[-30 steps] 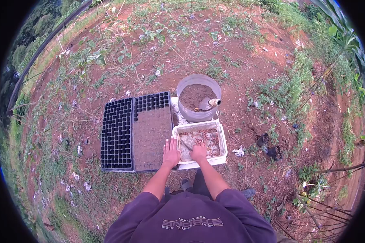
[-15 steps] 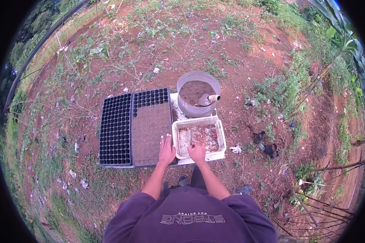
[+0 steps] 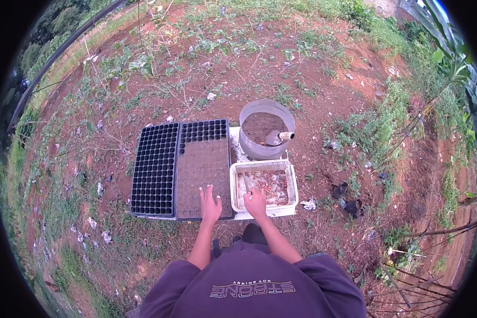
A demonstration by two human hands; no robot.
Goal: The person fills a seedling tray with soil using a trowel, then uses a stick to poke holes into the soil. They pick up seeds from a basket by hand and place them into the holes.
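L hand [image 3: 211,208] spread over part-filled tray [image 3: 204,129]; R hand [image 3: 256,201] gripping thin tool [image 3: 246,182] in basket [image 3: 293,185] (tip contact unclear). Prob. stirring reddish bits [image 3: 276,183]; next needs tip control.

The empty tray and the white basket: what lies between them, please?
The head view shows the partly soil-filled tray between the empty tray and the white basket.

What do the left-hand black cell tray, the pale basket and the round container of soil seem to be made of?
Black cell tray: probably thin moulded plastic, slightly glossy, judging by its identical, evenly spaced cells.
Pale basket: likely moulded plastic, given the regular ribbed walls and rolled-looking rim.
Round container: dull grey, thin smooth wall; could be plastic or metal.
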